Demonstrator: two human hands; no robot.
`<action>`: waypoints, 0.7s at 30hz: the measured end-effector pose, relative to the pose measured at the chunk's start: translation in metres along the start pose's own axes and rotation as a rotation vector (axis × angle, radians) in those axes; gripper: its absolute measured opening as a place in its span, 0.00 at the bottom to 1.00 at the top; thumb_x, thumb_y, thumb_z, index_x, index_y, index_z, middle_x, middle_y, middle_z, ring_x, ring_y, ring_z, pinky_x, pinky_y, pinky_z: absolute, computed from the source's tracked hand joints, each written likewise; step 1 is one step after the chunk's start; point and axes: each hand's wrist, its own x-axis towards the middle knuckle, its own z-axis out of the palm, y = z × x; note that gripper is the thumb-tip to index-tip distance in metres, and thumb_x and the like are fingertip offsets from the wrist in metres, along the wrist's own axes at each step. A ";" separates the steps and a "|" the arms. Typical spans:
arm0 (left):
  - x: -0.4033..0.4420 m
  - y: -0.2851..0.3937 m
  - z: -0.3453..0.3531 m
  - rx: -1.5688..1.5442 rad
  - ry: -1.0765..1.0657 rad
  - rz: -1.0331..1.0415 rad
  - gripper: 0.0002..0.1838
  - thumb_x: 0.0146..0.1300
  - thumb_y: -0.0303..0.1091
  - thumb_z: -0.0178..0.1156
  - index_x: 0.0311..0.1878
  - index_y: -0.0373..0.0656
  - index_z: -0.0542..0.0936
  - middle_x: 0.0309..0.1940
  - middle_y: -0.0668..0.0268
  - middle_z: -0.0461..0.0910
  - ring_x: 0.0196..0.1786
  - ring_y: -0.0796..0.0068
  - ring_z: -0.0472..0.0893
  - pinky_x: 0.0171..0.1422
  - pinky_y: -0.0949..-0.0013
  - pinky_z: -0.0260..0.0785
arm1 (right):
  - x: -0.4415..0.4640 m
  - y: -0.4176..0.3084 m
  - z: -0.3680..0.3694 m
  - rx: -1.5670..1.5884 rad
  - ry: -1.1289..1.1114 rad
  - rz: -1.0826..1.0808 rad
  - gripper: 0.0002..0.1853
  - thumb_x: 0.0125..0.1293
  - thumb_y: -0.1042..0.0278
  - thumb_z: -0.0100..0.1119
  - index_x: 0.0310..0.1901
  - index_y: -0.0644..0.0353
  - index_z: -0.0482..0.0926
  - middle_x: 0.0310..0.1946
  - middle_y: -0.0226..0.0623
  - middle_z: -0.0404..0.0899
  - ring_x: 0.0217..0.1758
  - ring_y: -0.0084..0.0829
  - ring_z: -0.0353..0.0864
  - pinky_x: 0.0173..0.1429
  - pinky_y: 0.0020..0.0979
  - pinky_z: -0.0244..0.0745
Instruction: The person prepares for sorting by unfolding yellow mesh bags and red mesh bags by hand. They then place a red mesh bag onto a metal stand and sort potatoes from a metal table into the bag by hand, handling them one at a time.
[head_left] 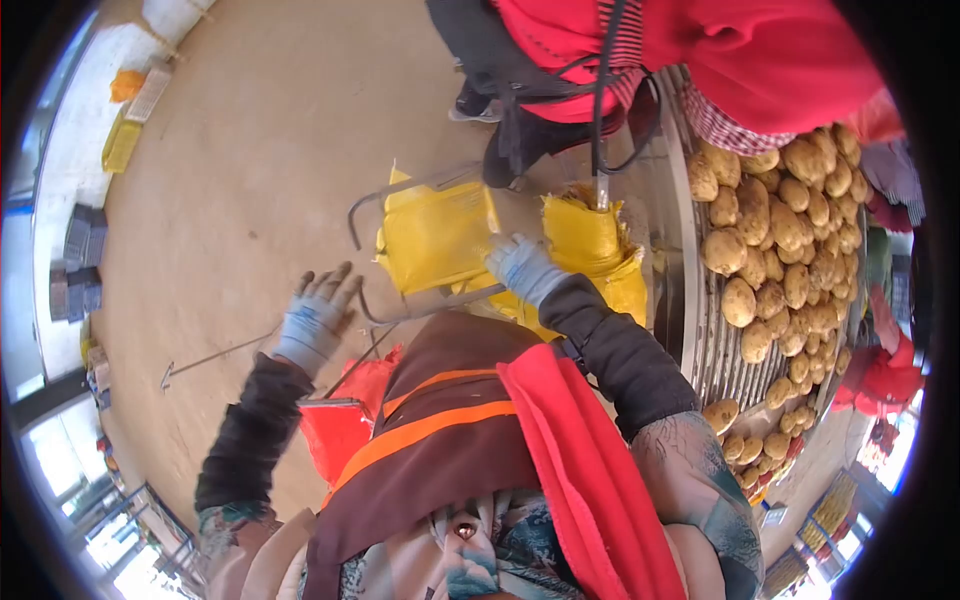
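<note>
My left hand point(313, 322), in a light blue glove with soiled fingertips, is held over the floor with its fingers spread and nothing in them. My right hand point(524, 268), gloved the same way, is beside the right edge of a yellow-covered chair seat point(437, 238); its fingers look apart, and whether they touch the cover I cannot tell. Bent metal tubing point(430, 304) runs around the seat. Just right of that hand is a torn yellow wrapping point(582, 235), partly behind my sleeve. Red cloth or bag material point(350, 415) shows below my left hand.
A roller conveyor point(706, 345) heaped with potatoes point(790, 225) runs along my right. A co-worker in red point(780, 60) stands ahead beside it; another person point(885, 375) is at the far right. A thin metal rod point(220, 354) shows against the brown floor point(270, 130).
</note>
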 end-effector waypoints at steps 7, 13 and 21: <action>0.069 0.096 0.024 -0.137 0.239 0.287 0.37 0.45 0.44 0.67 0.61 0.47 0.67 0.62 0.56 0.63 0.65 0.51 0.61 0.70 0.45 0.46 | -0.047 -0.017 -0.037 0.120 0.067 0.298 0.25 0.59 0.65 0.45 0.60 0.49 0.65 0.65 0.39 0.57 0.68 0.39 0.57 0.65 0.46 0.58; 0.104 0.138 0.022 -0.194 0.218 0.628 0.29 0.50 0.41 0.63 0.56 0.44 0.69 0.59 0.59 0.67 0.62 0.51 0.64 0.69 0.45 0.49 | -0.145 -0.077 -0.091 0.021 0.031 0.724 0.24 0.57 0.65 0.47 0.58 0.48 0.68 0.62 0.38 0.64 0.65 0.38 0.62 0.64 0.42 0.62; 0.114 0.243 0.030 -0.131 0.275 0.926 0.25 0.56 0.44 0.58 0.55 0.46 0.69 0.55 0.59 0.68 0.62 0.53 0.64 0.68 0.45 0.50 | -0.307 -0.130 -0.179 -0.282 0.424 1.459 0.25 0.47 0.64 0.62 0.50 0.52 0.74 0.53 0.42 0.68 0.60 0.44 0.66 0.59 0.44 0.65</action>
